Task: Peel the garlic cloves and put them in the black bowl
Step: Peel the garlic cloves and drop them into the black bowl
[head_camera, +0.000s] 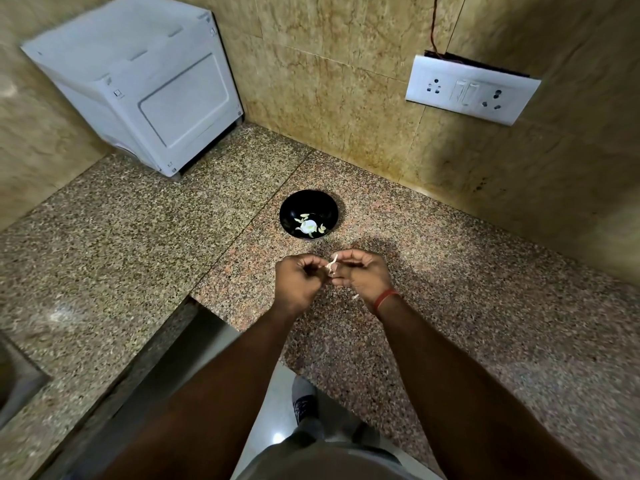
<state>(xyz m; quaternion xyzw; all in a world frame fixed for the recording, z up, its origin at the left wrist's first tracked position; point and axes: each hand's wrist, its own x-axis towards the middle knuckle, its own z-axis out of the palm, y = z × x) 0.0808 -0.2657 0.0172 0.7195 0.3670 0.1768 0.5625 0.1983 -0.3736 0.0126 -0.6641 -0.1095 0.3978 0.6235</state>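
Granite counter (pixel 450 271), both hands pinching garlic clove (pixel 331 267)

Bare forearms, red thread band (pixel 385 298) on right wrist, grey shorts (pixel 322 459), dark shoe (pixel 304 407)

Glossy black bowl (pixel 309 215), speckled polished granite counter (pixel 138 237), papery garlic skin (pixel 331 265)

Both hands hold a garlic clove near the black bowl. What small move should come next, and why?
Probably pull the loose skin away. The left hand and right hand both pinch the clove, and pale skin still sticks out from it, so it seems not fully peeled. The bowl just beyond already holds garlic pieces, so dropping it in comes after.
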